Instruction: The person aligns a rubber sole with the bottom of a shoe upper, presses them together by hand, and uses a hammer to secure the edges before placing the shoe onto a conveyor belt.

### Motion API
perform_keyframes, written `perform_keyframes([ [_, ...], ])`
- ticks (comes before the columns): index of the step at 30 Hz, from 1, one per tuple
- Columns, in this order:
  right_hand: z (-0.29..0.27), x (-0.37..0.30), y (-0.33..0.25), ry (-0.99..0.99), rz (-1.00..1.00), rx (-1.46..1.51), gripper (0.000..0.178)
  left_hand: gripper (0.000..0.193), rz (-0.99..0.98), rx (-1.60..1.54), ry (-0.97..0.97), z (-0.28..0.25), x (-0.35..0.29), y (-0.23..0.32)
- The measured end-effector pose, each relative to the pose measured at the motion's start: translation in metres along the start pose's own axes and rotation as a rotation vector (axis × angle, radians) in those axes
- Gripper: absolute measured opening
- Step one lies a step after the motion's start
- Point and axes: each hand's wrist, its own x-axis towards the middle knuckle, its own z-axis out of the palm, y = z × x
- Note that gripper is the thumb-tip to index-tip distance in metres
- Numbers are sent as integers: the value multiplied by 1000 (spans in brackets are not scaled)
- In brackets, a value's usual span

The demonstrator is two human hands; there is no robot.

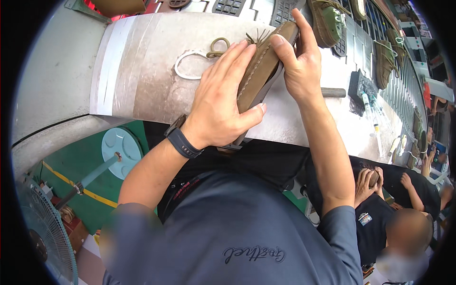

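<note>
Over the bench, both of my hands hold a brown-olive shoe (260,71), tilted on its side with pale stitching along its edge. My left hand (213,99) presses long, straight fingers along its side, thumb at the lower edge. At the shoe's upper end, my right hand (304,66) grips it between thumb and fingers. Between the upper and the grey sole edge a dark gap shows near my right hand. An olive lace (218,46) loops out beside my left fingertips, and a white loop (183,66) lies on the bench next to it.
Beyond the pale bench (156,52), shoe soles (228,7) and olive shoes (325,23) sit on a metal conveyor. A dark rod (334,92), black block (359,85) and syringes (371,109) lie right. A fan (47,232) stands lower left; a co-worker (380,209) works at right.
</note>
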Motion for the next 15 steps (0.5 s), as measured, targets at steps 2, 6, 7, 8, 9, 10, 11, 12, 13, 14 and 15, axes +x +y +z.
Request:
perform_keyframes([
  [2, 4, -5, -2, 9, 3, -5, 78, 95, -1, 5, 0, 0, 0, -1],
  [6, 13, -10, -5, 88, -42, -41, 78, 97, 2, 5, 10, 3, -1, -4],
  [7, 14, -12, -3, 107, -70, -96, 78, 99, 3, 1, 21, 4, -1, -5],
  [8, 16, -13, -2, 108, -71, -95, 78, 99, 4, 3, 20, 4, -1, -4],
  [9, 18, -14, -1, 124, -88, -104, 78, 99, 0, -2, 19, 4, 0, -3],
  [10, 19, -15, 0, 141, -105, -113, 78, 99, -3, -6, 18, 4, 0, -3],
  [11, 21, -15, -1, 141, -106, -112, 78, 99, -3, -5, 19, 4, 0, -3],
  [12, 22, -16, -2, 174, -76, -66, 81, 100, 2, -1, 18, 5, 0, -3],
  [13, 23, -17, -3, 206, -46, -21, 85, 100, 7, 3, 18, 5, 0, -3],
  [14, 24, -18, -4, 204, -47, -17, 85, 100, 5, 7, 20, 5, 0, -3],
  [15, 26, -19, -7, 243, -94, -140, 79, 100, 6, 14, 18, 5, 0, -2],
])
